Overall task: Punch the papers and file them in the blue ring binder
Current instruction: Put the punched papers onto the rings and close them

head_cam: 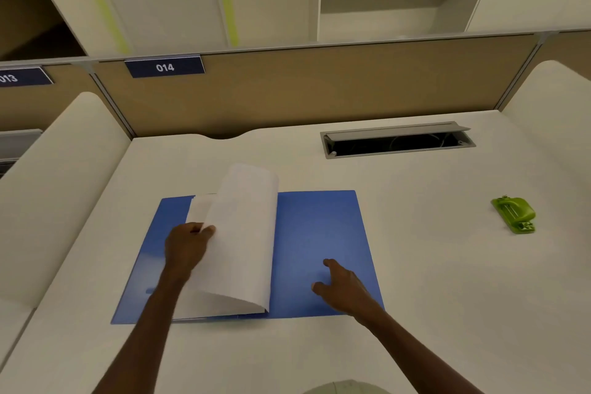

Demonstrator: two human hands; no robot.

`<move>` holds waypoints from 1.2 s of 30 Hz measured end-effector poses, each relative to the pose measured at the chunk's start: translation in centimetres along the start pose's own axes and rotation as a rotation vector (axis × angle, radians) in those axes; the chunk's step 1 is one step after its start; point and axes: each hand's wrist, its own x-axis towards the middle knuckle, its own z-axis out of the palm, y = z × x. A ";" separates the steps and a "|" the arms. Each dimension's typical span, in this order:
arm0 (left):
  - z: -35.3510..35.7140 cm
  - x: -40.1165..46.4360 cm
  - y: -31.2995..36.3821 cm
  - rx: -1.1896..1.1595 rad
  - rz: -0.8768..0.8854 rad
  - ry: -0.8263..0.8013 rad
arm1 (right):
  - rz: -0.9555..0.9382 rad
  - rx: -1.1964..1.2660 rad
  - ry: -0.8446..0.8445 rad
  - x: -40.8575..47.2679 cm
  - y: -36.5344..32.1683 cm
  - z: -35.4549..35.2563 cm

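Note:
The blue ring binder [319, 240] lies open and flat on the desk in front of me. A stack of white papers [243, 233] sits at its spine, curled over toward the left half. My left hand [188, 246] grips the left edge of the papers, thumb on top. My right hand [342, 285] rests with fingers apart on the bare right half of the binder, holding nothing. The green hole punch [515, 213] lies on the desk far to the right, away from both hands. The binder's rings are hidden under the papers.
A grey cable hatch [396, 139] stands open at the back right of the white desk [447, 297]. A tan partition [319, 89] with a "014" label closes off the back. Neighbouring desks curve in on both sides.

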 end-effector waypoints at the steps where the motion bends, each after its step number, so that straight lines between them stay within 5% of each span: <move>1: -0.7 0.6 -1.0 0.017 -0.024 0.031 | -0.014 -0.039 -0.002 0.0 -0.1 0.0; 6: -2.6 1.4 -5.7 0.097 -0.173 0.051 | -0.049 -0.161 -0.032 0.1 -0.2 0.5; 7: -2.4 1.6 -6.5 0.056 -0.224 -0.061 | -0.058 -0.178 -0.034 0.1 -0.2 0.6; 9: -1.4 3.4 -9.3 0.067 -0.160 -0.016 | -0.066 -0.207 -0.039 0.0 -0.2 0.6; 12: -0.5 3.1 -9.0 0.309 -0.244 0.077 | -0.066 -0.231 -0.045 0.1 0.1 0.7; 22: 1.4 5.2 -8.5 0.425 -0.339 -0.091 | -0.067 -0.268 -0.051 0.2 0.1 1.2; 31: 1.1 3.5 -5.9 0.386 -0.447 -0.155 | -0.039 -0.301 -0.052 0.6 0.6 1.3; 36: 1.4 2.2 -4.1 0.231 -0.355 -0.156 | -0.040 -0.320 -0.069 0.7 0.8 1.6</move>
